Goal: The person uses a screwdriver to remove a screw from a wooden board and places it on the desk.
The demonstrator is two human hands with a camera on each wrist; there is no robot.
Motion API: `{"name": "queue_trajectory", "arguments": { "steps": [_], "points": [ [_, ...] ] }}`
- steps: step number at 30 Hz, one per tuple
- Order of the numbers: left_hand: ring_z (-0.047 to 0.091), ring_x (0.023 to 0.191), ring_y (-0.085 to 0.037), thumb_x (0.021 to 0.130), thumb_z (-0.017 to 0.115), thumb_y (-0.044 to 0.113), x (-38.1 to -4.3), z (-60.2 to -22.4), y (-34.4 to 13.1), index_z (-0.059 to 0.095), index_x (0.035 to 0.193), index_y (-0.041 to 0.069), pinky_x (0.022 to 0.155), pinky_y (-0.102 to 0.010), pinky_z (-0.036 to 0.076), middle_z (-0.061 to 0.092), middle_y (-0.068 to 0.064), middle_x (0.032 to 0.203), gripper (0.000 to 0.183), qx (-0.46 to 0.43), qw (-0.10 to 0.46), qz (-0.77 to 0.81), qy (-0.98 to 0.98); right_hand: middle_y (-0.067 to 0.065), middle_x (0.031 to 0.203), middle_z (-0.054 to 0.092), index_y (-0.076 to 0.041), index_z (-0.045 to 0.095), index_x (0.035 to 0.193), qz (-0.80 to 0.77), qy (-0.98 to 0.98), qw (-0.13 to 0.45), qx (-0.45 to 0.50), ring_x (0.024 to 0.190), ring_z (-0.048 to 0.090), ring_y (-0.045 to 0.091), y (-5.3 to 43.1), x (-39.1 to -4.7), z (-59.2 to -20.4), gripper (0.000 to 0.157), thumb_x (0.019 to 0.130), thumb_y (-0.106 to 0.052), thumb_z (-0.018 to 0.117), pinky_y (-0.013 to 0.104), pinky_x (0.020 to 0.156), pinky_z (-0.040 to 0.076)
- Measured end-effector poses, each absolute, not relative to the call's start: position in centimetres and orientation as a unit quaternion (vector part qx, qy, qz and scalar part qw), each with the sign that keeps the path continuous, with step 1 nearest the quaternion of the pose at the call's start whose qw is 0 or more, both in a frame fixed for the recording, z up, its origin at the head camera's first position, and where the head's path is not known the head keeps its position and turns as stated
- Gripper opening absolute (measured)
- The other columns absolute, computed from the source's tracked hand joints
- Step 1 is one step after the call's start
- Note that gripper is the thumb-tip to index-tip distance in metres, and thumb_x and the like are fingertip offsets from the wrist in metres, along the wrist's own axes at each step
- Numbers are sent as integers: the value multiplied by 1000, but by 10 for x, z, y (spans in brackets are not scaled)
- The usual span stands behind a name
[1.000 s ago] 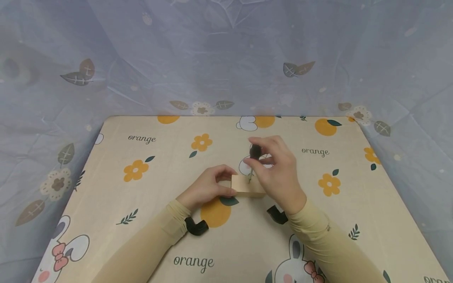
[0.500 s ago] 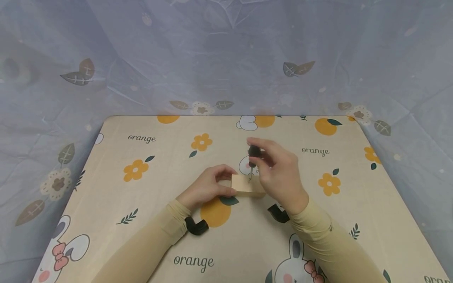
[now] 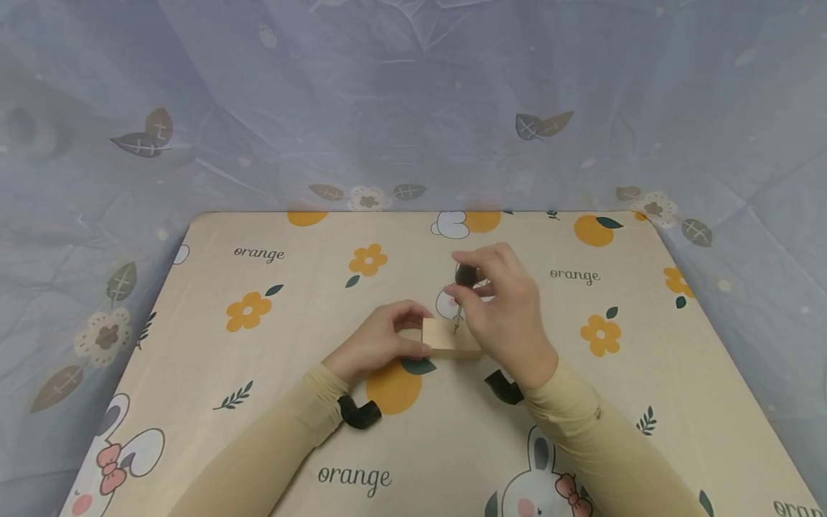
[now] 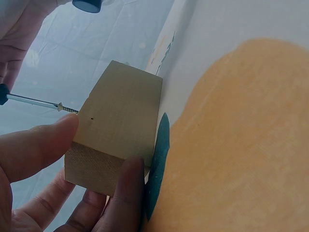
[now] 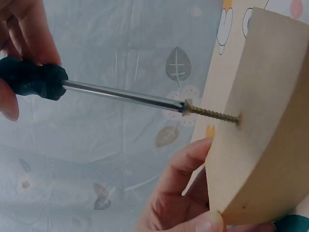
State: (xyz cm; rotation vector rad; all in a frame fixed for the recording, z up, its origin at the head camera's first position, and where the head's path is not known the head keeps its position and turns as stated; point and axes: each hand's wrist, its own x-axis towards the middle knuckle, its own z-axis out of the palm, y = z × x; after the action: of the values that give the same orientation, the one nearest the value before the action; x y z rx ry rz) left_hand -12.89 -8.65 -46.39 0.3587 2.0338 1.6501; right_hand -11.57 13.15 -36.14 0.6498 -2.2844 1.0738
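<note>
My left hand holds a small pale wooden block by its left end, thumb on the near side and fingers behind. In the right wrist view a gold screw stands in the block's upper face, with most of its threaded length outside the wood. The tip of a screwdriver sits at the screw's head, its steel shaft nearly in line with the screw. My right hand pinches the dark screwdriver handle between thumb and fingers above the block. A small dark hole marks the block's side in the left wrist view.
A cloth printed with oranges, flowers and rabbits covers the table. Black curved pieces show beside both wrists. A grey-blue curtain with leaf prints hangs behind the table's far edge.
My right hand turned and shifted slightly right, then came back left, fingers still on the screwdriver handle. The left hand and the block have stayed in place.
</note>
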Motion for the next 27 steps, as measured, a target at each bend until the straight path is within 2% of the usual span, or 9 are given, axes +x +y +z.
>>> {"name": "queue_trajectory", "arguments": {
  "steps": [8,12,16,19,22,27],
  "points": [
    [71,122,-19,87,87,11,-129,-463,-86,70,129,17,112,-46,53,77,-2,127,46,134,245,598,751,10,100,73,-5,77,121,412,-832,275,249,88,78,21,134,-116,-362,41,84,8,86,30,71,65],
    [71,122,-19,86,87,10,-130,-463,-85,70,129,17,112,-46,53,77,-2,127,46,132,242,596,754,10,108,78,-6,76,126,424,-829,265,250,91,79,21,136,-114,-362,44,86,12,82,25,77,64],
    [71,122,-19,86,87,10,-130,-464,-85,70,129,17,112,-46,53,77,-2,127,46,130,243,595,755,11,120,79,-5,74,131,445,-831,234,239,98,81,25,139,-114,-361,46,89,14,77,31,81,66],
    [71,122,-19,86,88,11,-130,-465,-85,70,129,17,112,-45,53,77,-2,127,47,131,243,595,755,8,121,77,-8,73,134,453,-837,211,224,104,79,24,141,-115,-361,49,89,9,81,39,81,67],
    [71,122,-19,86,88,12,-130,-465,-86,70,129,17,111,-44,54,77,-1,127,46,132,243,595,755,6,118,73,-12,72,135,452,-842,204,214,104,76,22,142,-114,-362,54,86,2,88,44,79,67],
    [71,122,-19,87,87,11,-130,-465,-86,70,128,18,107,-38,55,77,-1,127,46,133,245,595,754,8,110,70,-10,75,129,458,-829,231,223,94,75,20,141,-115,-364,48,85,2,89,34,74,67]
  ]
}}
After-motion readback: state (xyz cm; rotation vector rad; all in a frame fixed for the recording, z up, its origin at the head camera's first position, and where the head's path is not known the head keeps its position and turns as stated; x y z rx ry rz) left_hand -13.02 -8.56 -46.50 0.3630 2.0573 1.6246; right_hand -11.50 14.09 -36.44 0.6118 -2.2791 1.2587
